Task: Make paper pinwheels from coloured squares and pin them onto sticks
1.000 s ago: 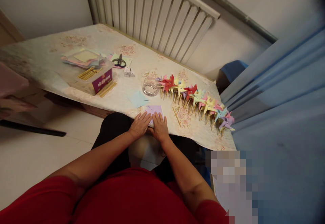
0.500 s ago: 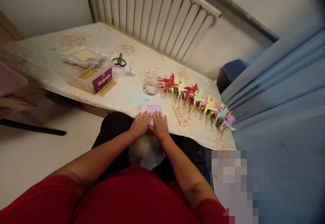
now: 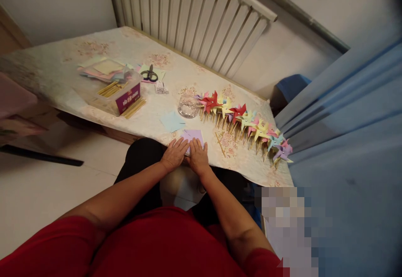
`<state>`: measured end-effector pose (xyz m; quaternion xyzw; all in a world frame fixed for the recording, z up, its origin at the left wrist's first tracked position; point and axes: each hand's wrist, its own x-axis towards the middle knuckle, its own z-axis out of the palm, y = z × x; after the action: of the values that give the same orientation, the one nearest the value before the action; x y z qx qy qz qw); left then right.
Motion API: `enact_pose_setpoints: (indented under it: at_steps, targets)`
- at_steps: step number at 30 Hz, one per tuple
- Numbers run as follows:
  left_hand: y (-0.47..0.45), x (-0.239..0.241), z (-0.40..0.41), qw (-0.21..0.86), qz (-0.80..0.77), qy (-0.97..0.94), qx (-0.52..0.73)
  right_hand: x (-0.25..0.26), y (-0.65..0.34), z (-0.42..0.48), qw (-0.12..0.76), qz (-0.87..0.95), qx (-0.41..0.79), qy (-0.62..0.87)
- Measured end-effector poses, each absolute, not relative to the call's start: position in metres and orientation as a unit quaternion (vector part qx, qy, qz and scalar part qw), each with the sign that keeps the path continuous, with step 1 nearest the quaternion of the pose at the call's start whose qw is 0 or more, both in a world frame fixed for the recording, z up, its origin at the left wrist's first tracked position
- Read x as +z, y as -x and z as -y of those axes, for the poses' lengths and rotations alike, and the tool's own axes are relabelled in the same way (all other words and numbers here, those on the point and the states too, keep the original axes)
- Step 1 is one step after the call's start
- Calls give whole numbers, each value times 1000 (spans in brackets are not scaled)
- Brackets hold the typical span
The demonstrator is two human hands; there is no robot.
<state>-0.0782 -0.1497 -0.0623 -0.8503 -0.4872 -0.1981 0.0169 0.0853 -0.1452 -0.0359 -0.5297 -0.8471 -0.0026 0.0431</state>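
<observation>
A lilac paper square (image 3: 192, 136) lies at the near edge of the table (image 3: 125, 51). My left hand (image 3: 174, 155) and my right hand (image 3: 197, 157) rest side by side on its near part, fingers stretched flat and pressing the paper down. A single wooden stick (image 3: 220, 143) lies just right of the paper. A light blue paper square (image 3: 171, 122) lies a little beyond my left hand.
A row of several coloured paper pinwheels (image 3: 245, 122) runs along the table's right side. A clear bowl (image 3: 187, 106), scissors (image 3: 149, 74), a box with wooden sticks (image 3: 121, 95) and stacked coloured paper (image 3: 102, 68) sit further back. A radiator (image 3: 194, 21) stands behind; a blue curtain (image 3: 345, 134) hangs right.
Both hands stay flat on the lilac paper. Only the view has shifted slightly.
</observation>
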Motion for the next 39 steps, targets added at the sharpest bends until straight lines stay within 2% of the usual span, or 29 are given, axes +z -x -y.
enact_pose_setpoints:
  at_steps: [39]
  targets:
    - [76, -59, 146, -4, 499, 845, -194, -35, -85, 106, 48, 865, 36, 498]
